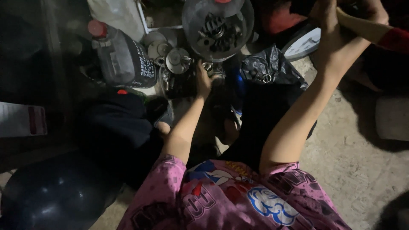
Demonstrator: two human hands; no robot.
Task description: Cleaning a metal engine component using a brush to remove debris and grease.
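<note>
My left hand [203, 80] reaches down among metal engine parts on the floor, its fingers on a small metal piece [211, 68] just below a large round casing with gears inside [218, 26]. Whether it grips that piece is hard to tell in the dim light. My right hand [327, 12] is stretched far up to the upper right, fingers together, meeting another person's hand and arm in a red sleeve [394, 39]. What it holds is hidden.
A dark plastic jug with a red cap [121, 57] stands at left. Round metal discs [177, 59] lie beside it. A black plastic bag with small rings [268, 70] sits right of the parts. A dark helmet-like dome [55, 191] is at lower left, over concrete floor [358, 170].
</note>
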